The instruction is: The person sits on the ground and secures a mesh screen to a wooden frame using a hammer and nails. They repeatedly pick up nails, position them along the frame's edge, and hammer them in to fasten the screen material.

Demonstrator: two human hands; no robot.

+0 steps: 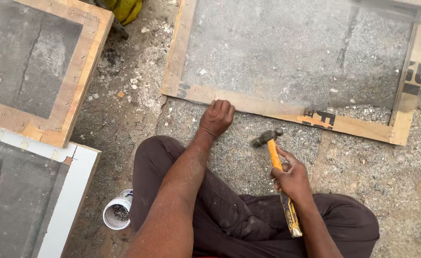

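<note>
Under curled left fingers, any nail stays hidden; right hand grips hammer.

hammer: yellow handle, dark grey head; frame: pale wood, grey mesh; cup: white; trousers: dark brown

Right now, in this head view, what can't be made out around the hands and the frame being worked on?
- Whether the left hand pinches a nail: its curled fingers hide it, at the wooden frame.
- Contents of the white tub: small and dark, possibly nails.
- The frame's top and right side: cut off by the picture edge, blurred at upper right.
- Hammer handle in the right hand: partly covered by the grip.
</note>
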